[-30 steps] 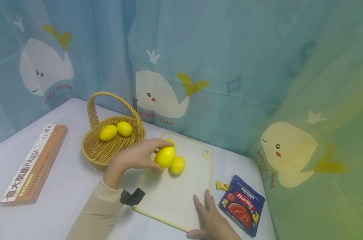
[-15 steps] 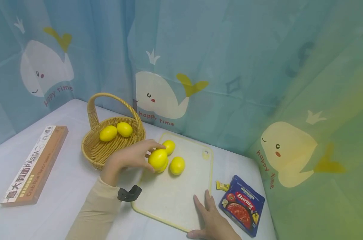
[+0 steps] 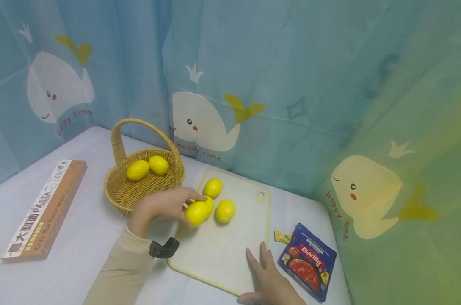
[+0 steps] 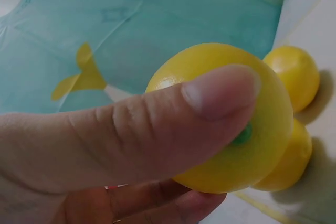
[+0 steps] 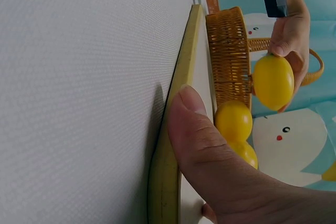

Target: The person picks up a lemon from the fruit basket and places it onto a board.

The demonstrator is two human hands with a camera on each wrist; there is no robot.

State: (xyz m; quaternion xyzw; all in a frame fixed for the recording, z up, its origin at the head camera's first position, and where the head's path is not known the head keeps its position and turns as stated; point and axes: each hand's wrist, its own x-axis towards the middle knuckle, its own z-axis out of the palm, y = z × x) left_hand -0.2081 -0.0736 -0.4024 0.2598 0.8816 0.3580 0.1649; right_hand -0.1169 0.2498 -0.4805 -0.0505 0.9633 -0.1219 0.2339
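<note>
My left hand [image 3: 167, 207] pinches a yellow lemon [image 3: 196, 214] between thumb and fingers, over the left side of a white cutting board [image 3: 215, 258] with a yellow rim. In the left wrist view the thumb lies across the lemon [image 4: 210, 177], near its green stem end. On the board rest three more lemons: one at the back [image 3: 213, 187], one on the right [image 3: 225, 211], and one [image 3: 209, 204] partly hidden behind the held lemon. My right hand [image 3: 272, 279] lies with spread fingers at the board's near right corner, its thumb [image 5: 197, 129] against the yellow edge.
A wicker basket [image 3: 117, 203] with a tall handle and two lemons [image 3: 137, 170] stands behind my left wrist. At far left lies a pasta box [image 3: 43, 212]. A blue Barilla pouch [image 3: 308, 262] and small yellow packet [image 3: 282, 236] lie right of the board. Curtains [image 3: 291, 84] close off the back.
My left hand has drawn its lemon left and toward me, away from the others, uncovering the back lemon on the board. The right hand stays in place.
</note>
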